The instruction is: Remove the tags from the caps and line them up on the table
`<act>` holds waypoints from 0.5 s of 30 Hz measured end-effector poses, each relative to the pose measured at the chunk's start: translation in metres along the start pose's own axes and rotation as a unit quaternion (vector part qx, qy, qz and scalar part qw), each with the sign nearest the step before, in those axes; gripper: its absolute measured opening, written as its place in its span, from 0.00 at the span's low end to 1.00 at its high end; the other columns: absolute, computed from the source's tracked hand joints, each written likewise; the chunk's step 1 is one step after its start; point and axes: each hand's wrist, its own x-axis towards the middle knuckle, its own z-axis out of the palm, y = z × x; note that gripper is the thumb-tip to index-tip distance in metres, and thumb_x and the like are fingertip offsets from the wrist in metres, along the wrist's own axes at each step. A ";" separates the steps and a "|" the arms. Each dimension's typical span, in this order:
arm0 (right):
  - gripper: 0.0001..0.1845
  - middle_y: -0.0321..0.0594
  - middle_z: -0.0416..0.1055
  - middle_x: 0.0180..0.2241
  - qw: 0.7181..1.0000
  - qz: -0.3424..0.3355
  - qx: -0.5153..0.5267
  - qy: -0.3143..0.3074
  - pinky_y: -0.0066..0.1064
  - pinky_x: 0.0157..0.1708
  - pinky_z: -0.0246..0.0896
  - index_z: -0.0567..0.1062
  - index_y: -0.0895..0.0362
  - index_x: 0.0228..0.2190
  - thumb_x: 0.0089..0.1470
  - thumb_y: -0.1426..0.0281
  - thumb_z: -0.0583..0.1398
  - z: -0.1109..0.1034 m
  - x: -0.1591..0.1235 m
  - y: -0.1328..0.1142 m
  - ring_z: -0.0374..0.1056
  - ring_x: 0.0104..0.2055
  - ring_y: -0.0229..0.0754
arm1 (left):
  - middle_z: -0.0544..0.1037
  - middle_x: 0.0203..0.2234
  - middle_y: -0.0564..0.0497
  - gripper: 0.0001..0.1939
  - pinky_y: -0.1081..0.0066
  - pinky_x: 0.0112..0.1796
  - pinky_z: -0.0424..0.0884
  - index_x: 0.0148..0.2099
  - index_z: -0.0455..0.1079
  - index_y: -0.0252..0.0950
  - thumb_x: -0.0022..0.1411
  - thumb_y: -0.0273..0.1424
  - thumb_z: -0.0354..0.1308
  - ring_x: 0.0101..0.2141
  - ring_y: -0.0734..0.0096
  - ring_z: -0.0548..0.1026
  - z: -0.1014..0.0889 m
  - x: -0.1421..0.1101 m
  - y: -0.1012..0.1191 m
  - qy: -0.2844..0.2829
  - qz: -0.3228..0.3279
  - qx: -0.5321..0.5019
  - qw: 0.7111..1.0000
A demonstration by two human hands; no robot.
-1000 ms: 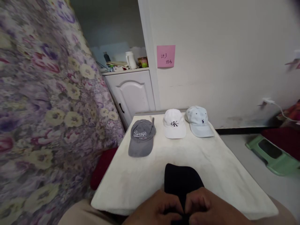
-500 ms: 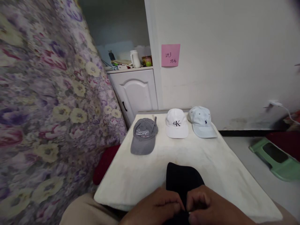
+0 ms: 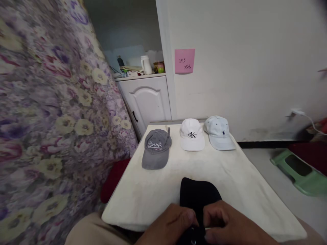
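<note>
A black cap [image 3: 198,192] lies at the near edge of the table, its brim pointing away from me. Both hands work at its near end. My left hand [image 3: 170,223] is closed on the cap's left side, thumb resting along the bent fingers. On the other side, my right hand [image 3: 227,221] has thumb and index finger pinched at the black fabric, with a small pale edge showing between them. Small shiny metal pieces [image 3: 193,242] show on the black fabric between the hands; their exact kind is unclear. The lower part of the cap runs out of view.
On the cream-covered table [image 3: 153,194] stand a grey cap [image 3: 156,149], a white cap [image 3: 192,134] and a light blue cap [image 3: 219,132]. A floral curtain [image 3: 63,119] hangs left. To the right is a green stool [image 3: 301,172]. Behind is a white cabinet [image 3: 148,98].
My left hand has shifted slightly, its thumb now higher and further from the right fingertips. Shiny metal pieces now show between the hands. The right hand keeps its pinch.
</note>
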 end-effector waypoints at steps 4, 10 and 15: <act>0.12 0.27 0.64 0.20 1.000 -0.002 0.016 0.019 0.25 0.24 0.47 0.75 0.57 0.26 0.45 0.64 0.70 0.000 0.001 0.002 0.56 0.24 0.32 | 0.64 0.22 0.58 0.18 0.72 0.27 0.54 0.30 0.71 0.35 0.63 0.45 0.58 0.26 0.75 0.60 0.003 0.001 0.000 -0.004 -0.044 0.002 0.999; 0.13 0.33 0.74 0.24 1.000 -0.020 -0.007 0.008 0.26 0.27 0.54 0.80 0.58 0.30 0.55 0.60 0.65 -0.006 -0.001 0.002 0.65 0.26 0.35 | 0.65 0.22 0.58 0.10 0.72 0.28 0.54 0.31 0.76 0.34 0.59 0.34 0.58 0.26 0.75 0.61 0.005 0.006 0.001 -0.004 -0.050 0.002 0.999; 0.13 0.31 0.70 0.22 0.999 -0.024 0.030 0.020 0.24 0.23 0.49 0.78 0.59 0.28 0.55 0.61 0.65 -0.005 0.000 0.007 0.58 0.21 0.31 | 0.72 0.26 0.56 0.10 0.72 0.32 0.60 0.38 0.77 0.36 0.60 0.37 0.60 0.30 0.72 0.67 0.000 0.001 0.005 0.016 -0.027 -0.012 0.999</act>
